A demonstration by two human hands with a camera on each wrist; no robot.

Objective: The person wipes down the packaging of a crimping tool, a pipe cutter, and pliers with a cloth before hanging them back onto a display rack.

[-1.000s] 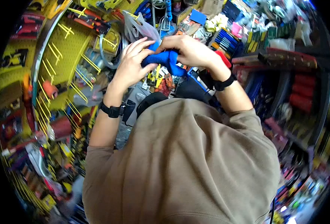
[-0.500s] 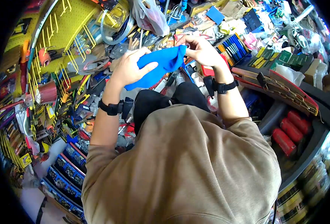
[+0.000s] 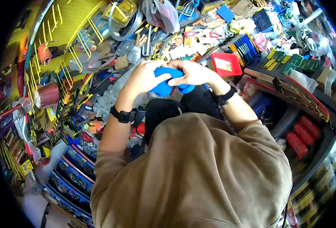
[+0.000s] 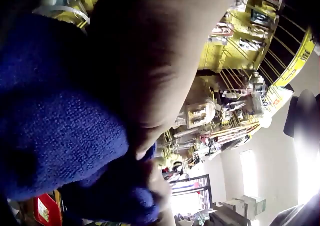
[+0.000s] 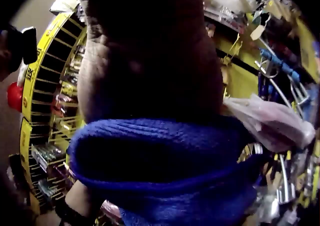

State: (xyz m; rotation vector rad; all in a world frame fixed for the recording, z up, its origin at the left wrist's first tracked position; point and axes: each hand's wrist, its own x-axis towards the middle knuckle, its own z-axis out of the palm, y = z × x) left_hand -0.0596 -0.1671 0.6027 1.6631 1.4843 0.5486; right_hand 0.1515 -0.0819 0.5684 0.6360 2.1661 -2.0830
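Observation:
A blue cloth is bunched between both hands above the person's lap. The left hand grips its left part, thumb laid across the front. From the other side the right hand pinches the cloth, its thumb close to the left thumb. In the left wrist view the fuzzy blue fabric fills the lower left, beside the dark left hand. The right wrist view shows a folded blue edge below the shadowed right hand. Fingertips behind the cloth are hidden.
A red tray lies right of the hands, near a row of blue and yellow pens. A plastic bag is ahead. Yellow pegboard hooks stand at left; blue parts bins sit at lower left.
The cloth went from stretched out between the hands to a compact bundle. The hands have come closer together and lower, and the head view has shifted, uncovering the red tray.

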